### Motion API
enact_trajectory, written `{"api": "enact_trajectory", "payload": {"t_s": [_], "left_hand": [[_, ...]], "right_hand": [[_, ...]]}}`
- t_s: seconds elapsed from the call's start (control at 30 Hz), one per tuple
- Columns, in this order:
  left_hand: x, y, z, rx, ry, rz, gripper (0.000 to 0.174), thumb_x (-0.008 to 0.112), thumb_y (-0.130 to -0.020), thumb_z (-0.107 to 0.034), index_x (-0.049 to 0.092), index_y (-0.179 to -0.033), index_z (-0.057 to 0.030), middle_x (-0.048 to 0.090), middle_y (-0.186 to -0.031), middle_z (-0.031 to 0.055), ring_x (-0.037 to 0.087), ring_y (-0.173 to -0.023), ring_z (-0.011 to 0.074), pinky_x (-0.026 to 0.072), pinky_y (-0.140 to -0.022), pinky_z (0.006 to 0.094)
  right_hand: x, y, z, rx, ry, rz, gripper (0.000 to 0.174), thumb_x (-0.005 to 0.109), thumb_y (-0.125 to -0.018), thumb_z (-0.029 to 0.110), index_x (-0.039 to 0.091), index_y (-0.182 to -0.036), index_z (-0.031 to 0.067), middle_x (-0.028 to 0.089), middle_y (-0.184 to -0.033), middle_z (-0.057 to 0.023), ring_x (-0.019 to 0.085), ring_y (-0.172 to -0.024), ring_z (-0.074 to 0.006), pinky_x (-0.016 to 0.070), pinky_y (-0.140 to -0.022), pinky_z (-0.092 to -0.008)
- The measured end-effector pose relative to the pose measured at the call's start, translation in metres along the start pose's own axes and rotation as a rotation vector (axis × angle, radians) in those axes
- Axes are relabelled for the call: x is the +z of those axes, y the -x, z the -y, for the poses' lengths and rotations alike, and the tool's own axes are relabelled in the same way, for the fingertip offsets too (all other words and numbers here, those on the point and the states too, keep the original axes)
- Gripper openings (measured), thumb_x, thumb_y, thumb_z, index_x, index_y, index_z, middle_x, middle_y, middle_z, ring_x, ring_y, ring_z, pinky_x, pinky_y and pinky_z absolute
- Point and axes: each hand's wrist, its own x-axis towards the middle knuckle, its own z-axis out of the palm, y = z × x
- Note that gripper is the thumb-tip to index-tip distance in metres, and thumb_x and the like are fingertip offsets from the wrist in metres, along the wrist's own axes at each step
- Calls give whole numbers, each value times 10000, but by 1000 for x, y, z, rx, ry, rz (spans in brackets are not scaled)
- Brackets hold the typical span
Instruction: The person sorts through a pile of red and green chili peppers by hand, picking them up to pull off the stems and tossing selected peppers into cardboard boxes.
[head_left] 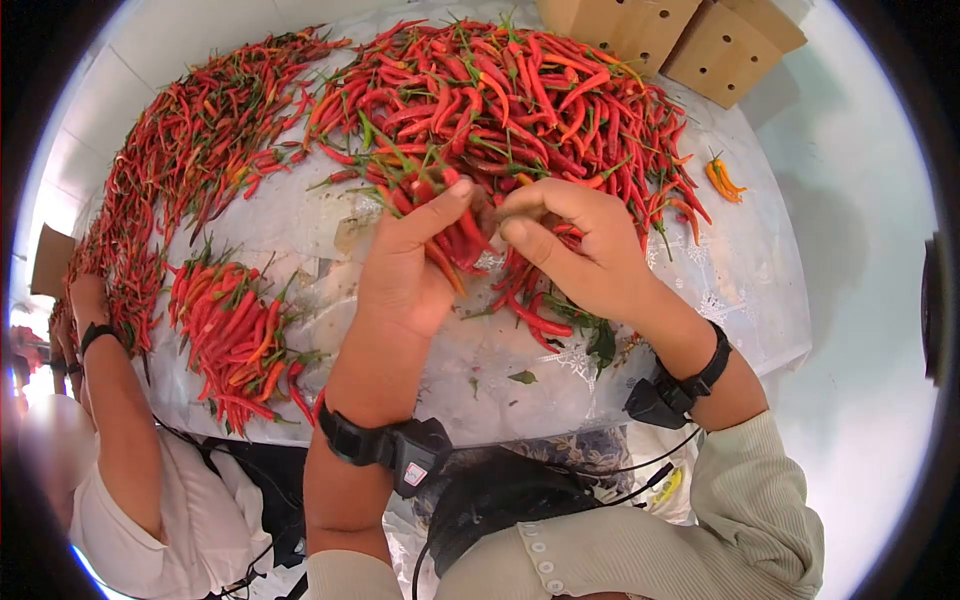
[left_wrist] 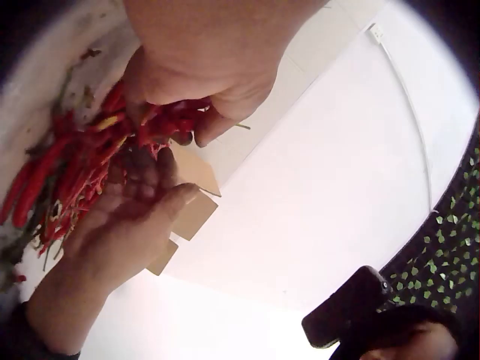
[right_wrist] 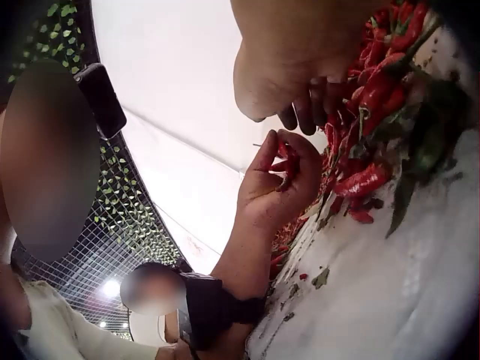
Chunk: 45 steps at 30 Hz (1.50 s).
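My left hand (head_left: 405,255) grips a small bunch of red chili peppers (head_left: 467,240) between thumb and fingers, above the table. In the right wrist view, the left hand (right_wrist: 274,187) holds red chilies (right_wrist: 285,161) against its fingers. Facing it closely is my right hand (head_left: 585,245), its fingers loosely bent and its thumb near the index finger. The left wrist view shows the right hand (left_wrist: 124,232) palm up, thumb apart from the fingers, with nothing seen in its grasp. A large heap of red chilies (head_left: 520,95) lies just beyond both hands.
A smaller chili pile (head_left: 235,340) lies left of my left forearm, and a long spread of chilies (head_left: 200,130) runs farther left. Another person's hand (head_left: 88,295) reaches into that spread. Cardboard boxes (head_left: 725,55) stand at the back right. Orange chilies (head_left: 722,180) lie apart on the right.
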Motion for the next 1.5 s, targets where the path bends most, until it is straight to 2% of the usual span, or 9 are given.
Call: {"api": "enact_trajectory", "payload": {"t_s": [0.13,0.27,0.5,0.6,0.87,1.1,1.2,1.3,1.5], "left_hand": [[0,0,-12,86,175,-135,173,582,-824,-7,544,-992,8,605,-901,103,603,-827,197,516,-722,336],[4,2,-22,112,236,-166,130,619,-804,-23,567,-922,-7,593,-802,71,582,-703,181,477,-605,288],[-16,-5,-18,3,263,-83,102,603,-825,-11,536,-902,2,576,-790,69,572,-682,154,534,-620,270],[-12,-4,-17,11,157,-122,154,633,-811,-77,594,-946,-14,593,-732,61,565,-602,165,444,-516,273],[-7,-2,-18,-84,134,-101,116,577,-849,-57,542,-934,14,585,-808,84,587,-691,178,529,-612,278],[7,1,-13,77,-319,-155,202,612,-812,-38,572,-1003,14,647,-872,102,634,-760,171,518,-635,284],[14,4,-7,111,-464,-51,270,585,-821,-14,534,-1085,15,630,-956,106,636,-846,193,535,-672,317],[11,5,-2,-57,-369,197,294,595,-817,-8,531,-1103,-8,630,-955,91,637,-831,185,542,-684,314],[13,7,-5,-114,-434,53,242,628,-815,-65,547,-1041,-38,621,-859,46,605,-676,130,524,-584,296]], "right_hand": [[1,-10,-16,-356,470,40,148,620,-794,146,629,-893,36,613,-875,-92,571,-811,-226,457,-755,-345],[10,-1,-14,-362,693,184,185,631,-744,137,650,-913,64,601,-922,-63,515,-939,-256,417,-818,-379],[2,-4,-14,-216,638,295,197,670,-670,128,635,-854,66,590,-907,-62,515,-936,-259,409,-804,-381],[3,-2,-12,-185,676,238,196,674,-649,119,622,-830,64,575,-876,-65,513,-923,-258,407,-792,-381],[6,2,-8,-238,804,249,218,679,-674,91,596,-874,63,541,-878,-76,497,-955,-258,406,-814,-376],[-4,-5,-3,-212,418,58,145,597,-809,85,563,-940,35,575,-868,-108,565,-842,-278,451,-736,-365],[-11,-5,0,-158,207,38,190,574,-824,50,530,-1005,13,589,-875,-122,606,-799,-275,474,-699,-342],[-8,-2,1,31,-4,-11,206,613,-805,75,531,-985,17,587,-844,-118,607,-760,-263,476,-666,-338],[-14,-2,13,41,324,-99,281,701,-736,200,540,-888,25,568,-751,-112,594,-723,-287,476,-643,-358]]}}
